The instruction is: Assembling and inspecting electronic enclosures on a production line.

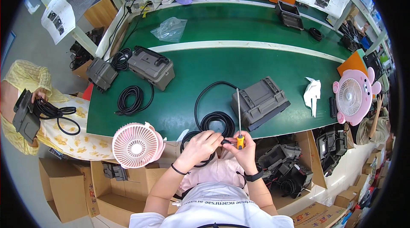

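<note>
At the table's front edge, my left hand [204,146] is closed round the black cable [218,119], beside a small black connector [226,141] at the cable's end. My right hand [244,153] is closed on a screwdriver [240,119] with a yellow and black handle, its long shaft pointing up and away from me. The right fingertips also meet the connector. Partly coiled on the table and partly hanging over its edge, the cable loops back toward a grey-brown plastic case [261,103] just beyond my right hand.
More grey cases [151,66] and a cable coil [130,100] lie at left. A pink fan [137,146] stands at the front edge, another fan [351,95] at right near a white cloth [312,93]. Cartons [64,189] crowd below. A person in yellow [30,78] holds a case at left.
</note>
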